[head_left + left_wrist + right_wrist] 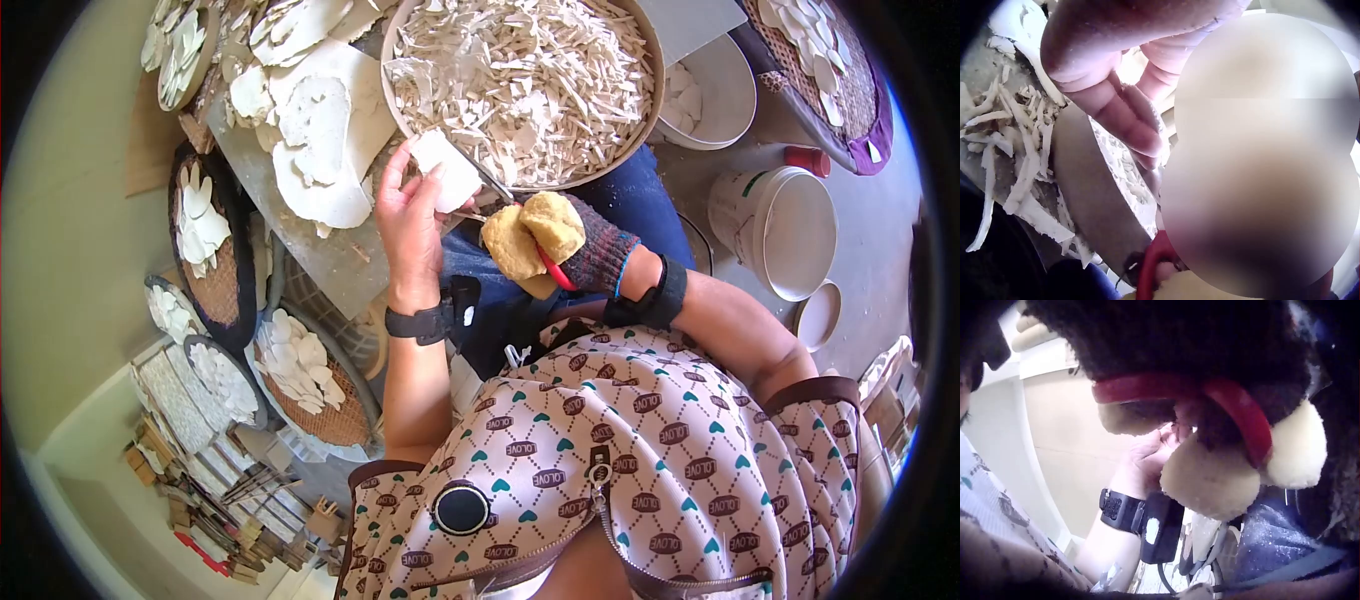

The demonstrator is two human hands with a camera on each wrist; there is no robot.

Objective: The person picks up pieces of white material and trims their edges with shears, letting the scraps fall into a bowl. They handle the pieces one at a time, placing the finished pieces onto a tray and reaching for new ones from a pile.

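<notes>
In the head view the left hand (pixel 410 220) pinches a flat white piece (pixel 446 172) between thumb and fingers, at the near rim of a round tub. The right hand (pixel 597 247), in a dark knitted glove, grips scissors with red handles (pixel 555 268) (pixel 1241 415). Yellow foam pads (pixel 533 235) (pixel 1210 481) are wrapped about the handles. The dark blades (pixel 484 176) point up-left, beside the white piece. In the left wrist view the left fingers (pixel 1116 94) are bent close together; a blurred patch hides much of the right side.
The round tub (pixel 398 110) holds many white strips. Large white sheets (pixel 325 140) lie on a board at the left. Trays of white pieces (pixel 300 370) stand farther left. White buckets (pixel 790 235) and a purple-rimmed basket (pixel 880 130) are at the right.
</notes>
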